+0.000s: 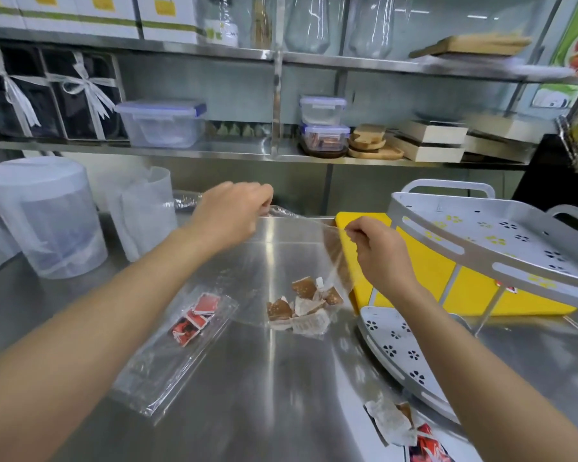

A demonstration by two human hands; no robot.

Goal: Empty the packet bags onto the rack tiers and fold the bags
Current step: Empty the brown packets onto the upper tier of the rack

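Observation:
Both my hands hold up a clear plastic bag (291, 248) by its top corners above the steel counter. My left hand (234, 211) pinches the far left corner, my right hand (374, 248) the right one. Brown and white packets (301, 305) sit in the bag's bottom. A second clear bag (177, 341) lies flat on the counter to the left with red packets (196, 316) inside. The grey rack stands at the right, with an upper tier (501, 241) and a lower tier (397, 358), both perforated. Loose packets (404, 431) lie near the lower tier's front edge.
A yellow cutting board (427, 271) lies under the rack. Two translucent lidded pitchers (47, 218) stand at the left of the counter. Steel shelves behind carry clear containers (164, 123), wooden boards and boxes.

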